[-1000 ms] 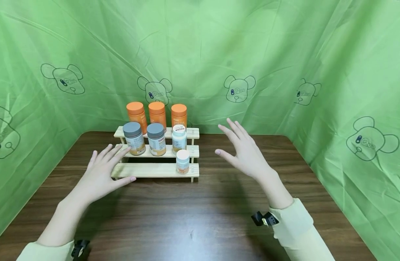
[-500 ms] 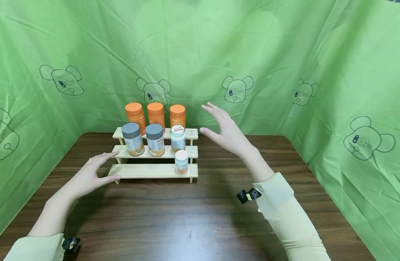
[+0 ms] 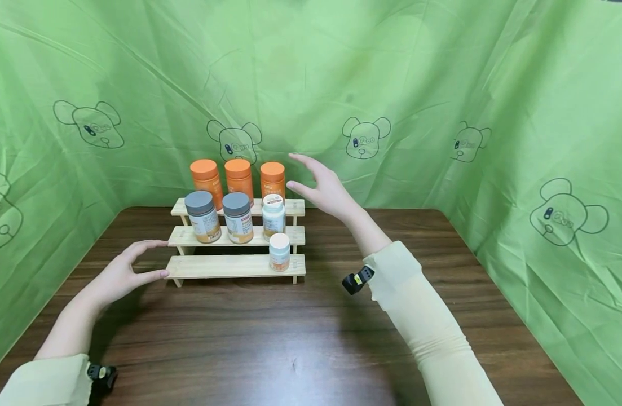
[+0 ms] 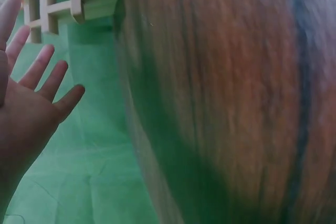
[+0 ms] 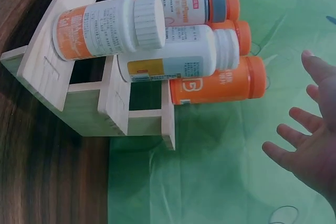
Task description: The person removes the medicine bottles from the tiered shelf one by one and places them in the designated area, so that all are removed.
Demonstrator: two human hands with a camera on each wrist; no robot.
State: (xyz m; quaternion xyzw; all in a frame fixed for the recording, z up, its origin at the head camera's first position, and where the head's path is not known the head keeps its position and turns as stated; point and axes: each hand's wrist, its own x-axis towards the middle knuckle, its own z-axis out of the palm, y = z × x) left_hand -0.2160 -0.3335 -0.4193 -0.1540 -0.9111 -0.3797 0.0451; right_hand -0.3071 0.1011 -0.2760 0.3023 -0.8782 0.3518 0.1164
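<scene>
A three-tier wooden stand (image 3: 216,267) carries capped bottles. Three orange bottles (image 3: 273,179) line its top tier. Two grey-lidded jars (image 3: 238,221) and a white bottle (image 3: 273,219) share the middle tier. On the lowest tier, at its right end, stands a small white bottle (image 3: 279,254). My left hand (image 3: 119,276) has its fingertips right at the stand's left end, fingers and thumb extended. My right hand (image 3: 325,187) hovers just right of the rightmost orange bottle, thumb and fingers apart. In the right wrist view a gap shows between that hand (image 5: 310,140) and the orange bottle (image 5: 218,82).
The stand rests on a dark wood-grain table (image 3: 270,332). A green cloth (image 3: 417,67) with printed bear heads hangs behind and at both sides. Black wrist cameras sit at the left sleeve (image 3: 52,380) and right sleeve (image 3: 407,287).
My right hand has moved left and farther back, toward the rightmost orange bottle. My left hand has drawn left from in front of the stand to its left end. The bottles keep their places.
</scene>
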